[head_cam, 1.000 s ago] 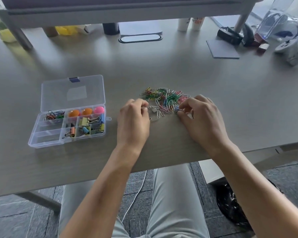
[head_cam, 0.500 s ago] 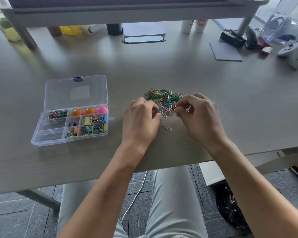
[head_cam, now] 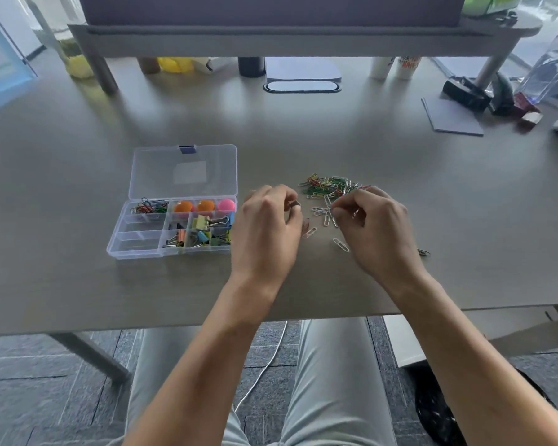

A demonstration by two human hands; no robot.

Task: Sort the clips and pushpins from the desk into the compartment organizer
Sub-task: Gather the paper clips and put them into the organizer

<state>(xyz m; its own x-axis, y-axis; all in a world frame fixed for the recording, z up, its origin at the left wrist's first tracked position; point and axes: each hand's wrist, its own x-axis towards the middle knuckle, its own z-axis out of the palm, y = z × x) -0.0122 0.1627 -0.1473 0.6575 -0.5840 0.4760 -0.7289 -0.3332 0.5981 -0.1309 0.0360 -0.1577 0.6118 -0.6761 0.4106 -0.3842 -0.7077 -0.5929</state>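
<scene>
A heap of coloured paper clips (head_cam: pixel 331 186) lies mid-desk, with loose silver ones (head_cam: pixel 340 244) strewn in front of it. The clear compartment organizer (head_cam: pixel 136 244) stands open to the left; it holds paper clips, round pushpins (head_cam: pixel 204 206) and binder clips (head_cam: pixel 207 231) in separate cells. My left hand (head_cam: pixel 266 230) hovers between organizer and heap, fingers curled, pinching a small clip at its fingertips. My right hand (head_cam: pixel 376 230) is at the heap's near edge, fingers curled and pinching paper clips.
A monitor riser (head_cam: pixel 271 40) spans the back of the desk, with cups and small bottles under it. A grey pad (head_cam: pixel 453 119), a black device and a game controller sit at the back right. The desk's front edge runs just below my wrists.
Both hands have drawn back slightly from the heap and apart. More silver clips now lie scattered in front of the heap. The camera has shifted.
</scene>
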